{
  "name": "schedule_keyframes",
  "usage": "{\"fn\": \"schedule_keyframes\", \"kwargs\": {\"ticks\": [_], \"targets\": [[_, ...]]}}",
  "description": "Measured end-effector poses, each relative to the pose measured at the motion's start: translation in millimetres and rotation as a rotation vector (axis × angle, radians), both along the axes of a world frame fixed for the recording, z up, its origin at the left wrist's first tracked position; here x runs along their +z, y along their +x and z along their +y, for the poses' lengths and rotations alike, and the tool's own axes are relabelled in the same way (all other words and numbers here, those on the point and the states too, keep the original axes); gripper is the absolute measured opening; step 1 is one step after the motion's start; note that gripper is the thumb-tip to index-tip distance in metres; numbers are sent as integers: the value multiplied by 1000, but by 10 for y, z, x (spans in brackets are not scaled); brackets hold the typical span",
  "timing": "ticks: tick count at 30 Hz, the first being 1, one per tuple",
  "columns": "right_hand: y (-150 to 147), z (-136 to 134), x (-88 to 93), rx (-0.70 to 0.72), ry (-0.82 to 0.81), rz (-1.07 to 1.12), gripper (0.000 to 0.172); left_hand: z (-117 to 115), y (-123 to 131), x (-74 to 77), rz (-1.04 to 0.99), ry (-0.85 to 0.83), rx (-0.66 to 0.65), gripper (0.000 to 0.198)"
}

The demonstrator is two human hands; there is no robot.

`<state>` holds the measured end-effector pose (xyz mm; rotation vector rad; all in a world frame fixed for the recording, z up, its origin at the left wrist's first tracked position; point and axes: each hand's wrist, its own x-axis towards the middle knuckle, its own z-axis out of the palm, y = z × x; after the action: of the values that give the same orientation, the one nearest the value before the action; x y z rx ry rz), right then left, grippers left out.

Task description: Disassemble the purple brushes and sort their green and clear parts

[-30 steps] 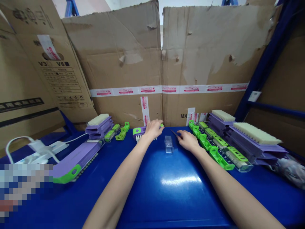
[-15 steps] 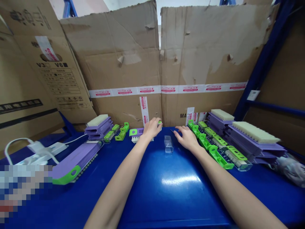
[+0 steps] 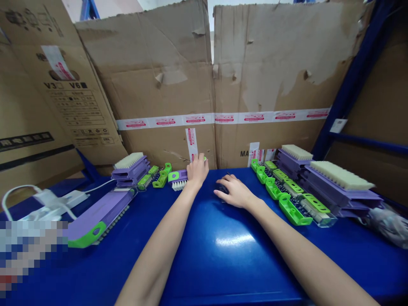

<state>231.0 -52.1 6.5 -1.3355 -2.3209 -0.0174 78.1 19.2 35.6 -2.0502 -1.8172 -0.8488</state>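
Observation:
My left hand point(image 3: 197, 172) is closed over a purple brush point(image 3: 182, 175) with green ends and white bristles, and covers its middle. One green end pokes out past my fingertips. To its right, my right hand point(image 3: 232, 190) curls down at the table, thumb and fingers around a small clear plastic box that looks dark in the shadow and is mostly hidden. A thin dark tip shows above the knuckles; what it belongs to I cannot make out.
Green brackets point(image 3: 273, 188), green-topped clear pieces point(image 3: 293, 187) and stacked purple brush blocks point(image 3: 342, 175) line the right side. On the left lie a long purple brush point(image 3: 98, 212), more green parts point(image 3: 160, 178) and a white power strip point(image 3: 68, 199). Cardboard point(image 3: 165, 93) walls the back of the blue table point(image 3: 223, 272).
My left hand has shifted left along with the purple brush. My right hand has moved left and down over the clear plastic box, which stood in plain view before.

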Motion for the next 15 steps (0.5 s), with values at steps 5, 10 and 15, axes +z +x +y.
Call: {"fn": "schedule_keyframes", "kwargs": {"ticks": [5, 10, 15], "targets": [[21, 31, -36, 6, -8, 41, 41, 28, -18, 18, 18, -2, -37, 34], [12, 30, -36, 2, -12, 61, 40, 70, -57, 93, 35, -66, -123, 33], [-24, 74, -65, -36, -43, 211, 42, 92, -63, 130, 25, -61, -151, 31]]}}
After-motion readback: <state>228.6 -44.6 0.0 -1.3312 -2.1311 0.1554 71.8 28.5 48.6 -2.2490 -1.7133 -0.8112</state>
